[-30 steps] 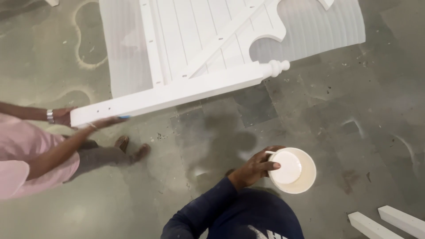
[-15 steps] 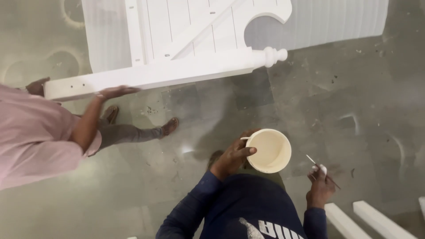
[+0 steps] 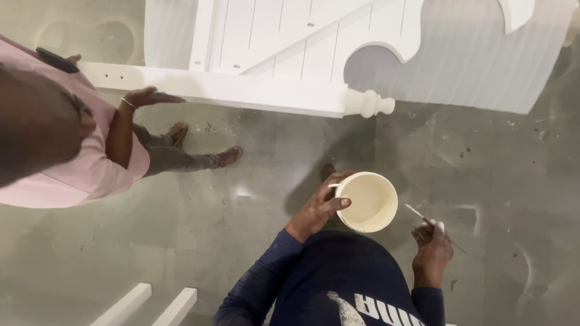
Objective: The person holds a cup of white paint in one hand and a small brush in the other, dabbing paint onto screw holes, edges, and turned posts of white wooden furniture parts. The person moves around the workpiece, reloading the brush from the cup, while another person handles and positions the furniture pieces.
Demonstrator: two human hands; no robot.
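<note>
Beyond the left hand (image 3: 317,208) gripping a cream cup (image 3: 367,202) and right hand (image 3: 432,253) pinching a brush (image 3: 423,217) lies white furniture (image 3: 272,90).

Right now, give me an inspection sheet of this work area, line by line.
Surface: grey concrete floor, stained with pale rings and paint specks.
Job's things: cream cup of pale paint; thin brush; white furniture panel lying flat, with a turned finial.
Clutter: two white slats at the lower left.
Grips: left hand holds the cup's rim; right hand holds the brush.
Cables: nothing seen.
Surroundings: a person in pink stands beside the panel, one hand on its rail.
</note>
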